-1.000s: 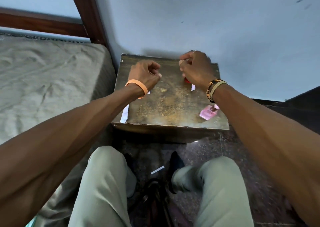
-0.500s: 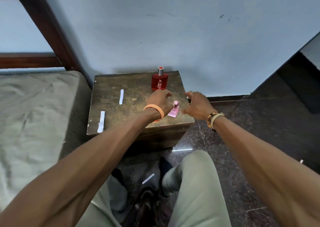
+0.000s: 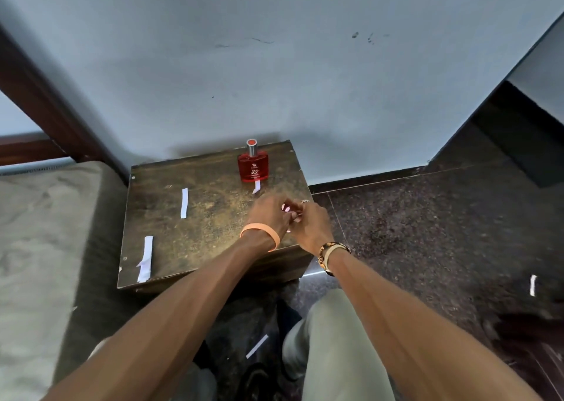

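- Since half a sec ago: L hand [image 3: 268,214] & R hand [image 3: 312,228], then apart on either side of the pink bottle [image 3: 286,207], have closed in & now meet over it.
- Grip: L fingers curled round the bottle's body, R fingertips [image 3: 295,216] pinching at its top. Only a pink sliver shows btw the knuckles, plus a bit below L wrist. Can't tell if it's lifted or standing.
- Spot: bottle sits over the right front part of the wooden box [image 3: 171,241], near its right edge.
- Orange wristband [image 3: 261,232] on L wrist; gold watch [image 3: 331,255] on R wrist; ring [image 3: 305,201] on an R finger.
- Red perfume bottle [image 3: 253,167] upright at the box's back right, near the wall [image 3: 274,64], apart from both hands; short strip [image 3: 255,186] of white paper touching its base.
- 2 more on the box top: mid strip [image 3: 184,202], front-left strip [image 3: 146,258].
- Dark stone floor [image 3: 427,232] w/ a floor strip [image 3: 257,346] btw the knees, another far right.
- Mattress [image 3: 45,248] just left of the box.
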Motion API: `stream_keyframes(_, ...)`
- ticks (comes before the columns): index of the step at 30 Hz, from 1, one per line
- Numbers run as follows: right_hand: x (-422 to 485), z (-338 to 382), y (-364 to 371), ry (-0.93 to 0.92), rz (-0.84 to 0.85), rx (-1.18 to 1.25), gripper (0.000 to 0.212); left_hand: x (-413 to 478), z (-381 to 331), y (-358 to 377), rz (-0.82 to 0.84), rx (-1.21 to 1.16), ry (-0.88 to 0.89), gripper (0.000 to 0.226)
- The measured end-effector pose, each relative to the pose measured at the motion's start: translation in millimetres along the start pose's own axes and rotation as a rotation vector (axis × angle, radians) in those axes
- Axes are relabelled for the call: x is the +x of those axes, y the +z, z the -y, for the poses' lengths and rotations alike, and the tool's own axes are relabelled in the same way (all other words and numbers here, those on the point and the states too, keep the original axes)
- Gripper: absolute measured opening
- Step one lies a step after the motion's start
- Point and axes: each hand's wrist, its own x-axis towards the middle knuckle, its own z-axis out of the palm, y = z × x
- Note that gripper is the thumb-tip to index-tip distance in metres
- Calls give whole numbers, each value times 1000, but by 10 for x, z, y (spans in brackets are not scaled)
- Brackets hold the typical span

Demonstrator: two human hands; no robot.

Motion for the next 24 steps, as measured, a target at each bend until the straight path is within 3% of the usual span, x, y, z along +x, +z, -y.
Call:
stream_keyframes(8,51,-72,84,1,7,96,16,45,78,58,4,53,40,23)
stream_keyframes(15,68,-75,41,22,21,116,16,38,114,74,-13,-80,16,17)
stream_keyframes(18,75,-57,35,34,21,126,16,50,111,94,-10,-40,19,24)
stream_keyframes(24,73,-59,22,7,23,83,20,22,118,79,-51,-191,-64,33)
